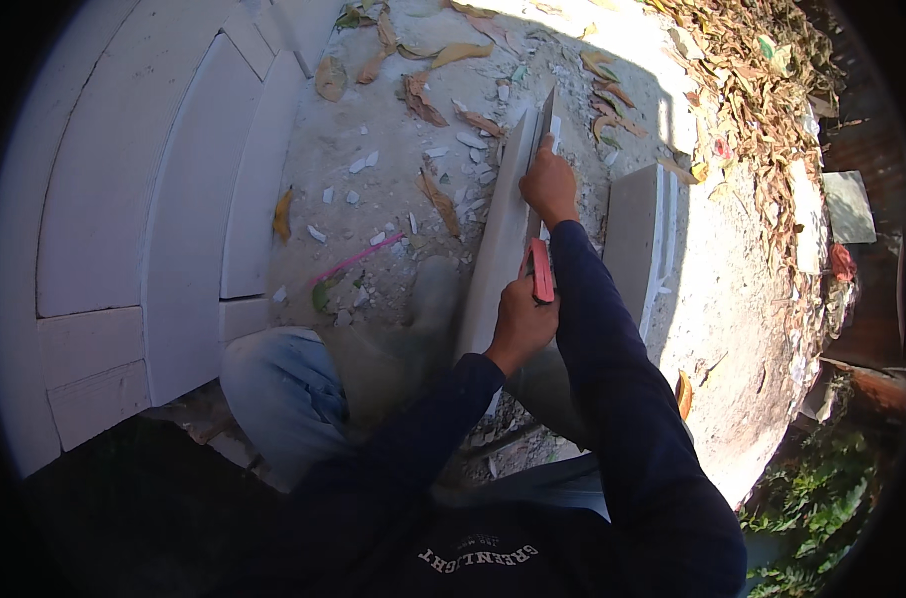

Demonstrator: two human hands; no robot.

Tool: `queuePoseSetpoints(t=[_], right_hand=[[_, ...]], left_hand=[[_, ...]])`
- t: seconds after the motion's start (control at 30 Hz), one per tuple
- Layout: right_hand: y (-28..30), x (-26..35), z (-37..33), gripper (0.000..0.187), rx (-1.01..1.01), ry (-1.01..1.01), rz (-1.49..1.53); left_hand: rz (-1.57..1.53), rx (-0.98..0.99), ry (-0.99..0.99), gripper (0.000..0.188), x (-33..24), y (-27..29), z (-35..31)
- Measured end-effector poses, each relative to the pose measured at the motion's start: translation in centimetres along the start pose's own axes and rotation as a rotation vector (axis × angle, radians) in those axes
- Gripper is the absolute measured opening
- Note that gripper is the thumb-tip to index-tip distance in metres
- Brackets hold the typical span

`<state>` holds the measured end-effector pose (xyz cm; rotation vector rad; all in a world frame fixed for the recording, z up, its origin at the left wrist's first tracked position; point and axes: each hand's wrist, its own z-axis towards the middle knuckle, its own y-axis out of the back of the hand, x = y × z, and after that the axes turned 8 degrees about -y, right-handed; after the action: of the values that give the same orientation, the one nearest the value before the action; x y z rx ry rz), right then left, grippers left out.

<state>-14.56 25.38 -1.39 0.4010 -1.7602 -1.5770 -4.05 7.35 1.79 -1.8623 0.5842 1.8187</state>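
Note:
A long pale beam [501, 214] lies lengthwise in front of me, between my legs. Along its upper right edge runs a narrow grey metal blade [547, 112] with a pointed far end. My left hand [524, 324] is closed round a tool with a red handle [541, 271], which lies in line with the blade. Whether handle and blade are one tool, such as a hand saw, is hidden by my hands. Farther forward my right hand [549, 186] grips the blade and beam edge from above, one finger stretched along it.
White chips [363, 162] and dry leaves [423, 100] litter the dusty ground. A second pale block [634, 224] stands right of the beam. White panelled boards [189, 219] stand at the left. A thin pink stick [358, 261] lies near my knee. Leaves pile up at far right.

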Motion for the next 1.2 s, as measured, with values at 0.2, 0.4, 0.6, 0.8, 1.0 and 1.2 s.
queuePoseSetpoints(t=[0.2,0.4,0.6,0.8,1.0,1.2], right_hand=[[2.4,1.5,-11.1,0.081,0.098,-0.071,0.014],[3.4,-0.4,-7.5,0.078,0.024,-0.002,0.037],[3.0,0.7,-11.3,0.076,-0.005,0.045,0.052],[4.3,1.0,-17.2,0.078,0.061,-0.044,0.058],[3.7,0.2,-13.6,0.078,-0.013,-0.056,0.121],[4.2,4.2,-16.4,0.081,0.113,-0.159,0.126]], left_hand=[[-0.081,0.011,0.074,0.017,-3.3,2.2,-11.2],[-0.039,0.098,0.017,0.018,-4.5,0.7,-7.8],[-0.05,0.043,0.066,0.015,-4.0,1.7,-11.4],[0.008,0.127,0.085,0.015,-4.9,4.4,-16.8],[0.099,0.202,0.047,0.014,-4.5,4.6,-13.2],[0.064,0.117,0.125,0.015,-5.0,7.2,-15.3]])
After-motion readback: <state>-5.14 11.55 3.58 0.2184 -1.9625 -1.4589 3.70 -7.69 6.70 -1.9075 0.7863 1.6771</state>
